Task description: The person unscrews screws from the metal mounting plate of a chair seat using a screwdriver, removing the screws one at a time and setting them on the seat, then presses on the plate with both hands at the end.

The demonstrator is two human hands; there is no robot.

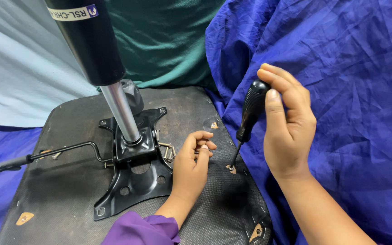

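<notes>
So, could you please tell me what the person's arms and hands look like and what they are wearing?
Both hands are bare: no gloves, rings or watch show. The left hand comes out of a purple sleeve bunched at the wrist. The right hand and its forearm are uncovered as far as the picture's edge.
</notes>
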